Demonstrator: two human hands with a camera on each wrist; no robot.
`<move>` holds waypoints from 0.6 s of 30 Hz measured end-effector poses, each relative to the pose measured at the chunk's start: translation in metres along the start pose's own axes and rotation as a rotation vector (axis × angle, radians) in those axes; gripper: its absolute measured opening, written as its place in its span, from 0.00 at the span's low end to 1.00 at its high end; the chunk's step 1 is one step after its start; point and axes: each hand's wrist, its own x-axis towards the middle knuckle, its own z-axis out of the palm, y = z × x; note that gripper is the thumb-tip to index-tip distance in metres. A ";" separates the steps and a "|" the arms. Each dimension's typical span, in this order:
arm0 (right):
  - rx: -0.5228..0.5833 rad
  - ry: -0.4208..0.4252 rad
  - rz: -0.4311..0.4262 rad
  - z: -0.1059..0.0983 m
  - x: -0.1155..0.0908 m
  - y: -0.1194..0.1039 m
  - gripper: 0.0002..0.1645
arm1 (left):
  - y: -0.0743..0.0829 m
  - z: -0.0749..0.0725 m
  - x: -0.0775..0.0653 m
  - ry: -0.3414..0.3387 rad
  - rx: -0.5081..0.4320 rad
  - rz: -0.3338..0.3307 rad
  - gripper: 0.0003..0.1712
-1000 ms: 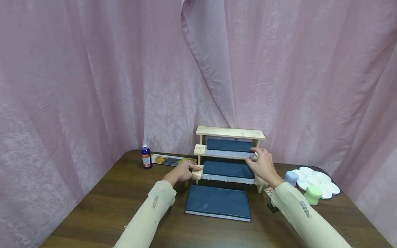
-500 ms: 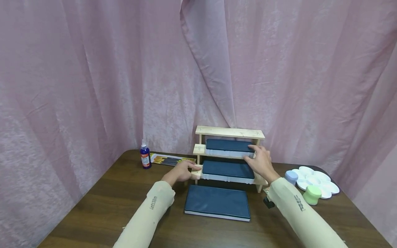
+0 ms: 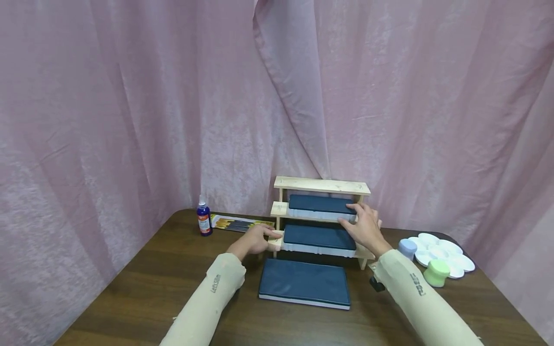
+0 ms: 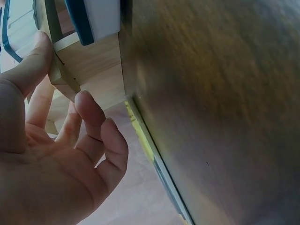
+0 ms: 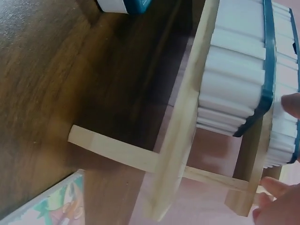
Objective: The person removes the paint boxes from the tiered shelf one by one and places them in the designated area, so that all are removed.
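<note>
A pale wooden tiered rack point(image 3: 322, 184) stands at the table's back. Its middle tier carries a ribbed white box with a dark blue lid point(image 3: 321, 203), and a similar box point(image 3: 319, 238) sits on the lower tier. My left hand point(image 3: 256, 239) grips the left end of the lower shelf board point(image 4: 61, 77), thumb over it and fingers curled at the end. My right hand point(image 3: 365, 231) pinches the right end of the middle-tier box, thumb against its white side point(image 5: 283, 84). A third blue-lidded box point(image 3: 304, 282) lies on the table before the rack.
A blue spray bottle point(image 3: 204, 220) and a pack of paintbrushes point(image 3: 235, 223) are at back left. On the right lie a white flower-shaped palette point(image 3: 452, 254), a blue cup point(image 3: 407, 248) and a green cup point(image 3: 437, 272). A printed card point(image 5: 56, 201) lies by the rack's foot. Pink curtains hang behind.
My right hand has shifted slightly left along the end of the middle-tier box. The left hand keeps its place on the shelf, and the boxes stay where they were.
</note>
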 end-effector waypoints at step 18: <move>0.098 0.058 -0.154 0.007 0.000 0.015 0.32 | -0.001 0.001 0.002 -0.002 -0.011 -0.009 0.22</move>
